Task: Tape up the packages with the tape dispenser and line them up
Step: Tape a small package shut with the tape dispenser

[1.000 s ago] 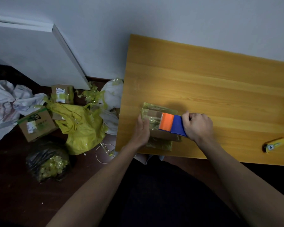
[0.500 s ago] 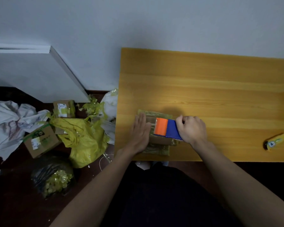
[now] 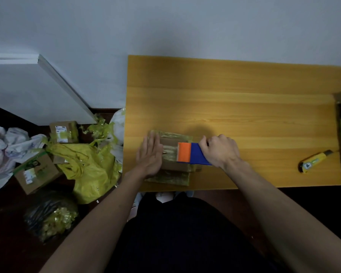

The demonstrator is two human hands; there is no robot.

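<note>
Left hand flat, fingers straight, pressing small brown cardboard package against orange wooden tabletop for steadiness; right hand with closed grip around blue-and-orange tape dispenser, resting on package top, probably for laying tape.

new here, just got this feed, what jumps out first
The orange and blue tape dispenser in the right hand, lying on a cardboard package at the wooden table's near left edge; the left hand presses it flat. Then the yellow bag and boxes littering the floor, left.
</note>
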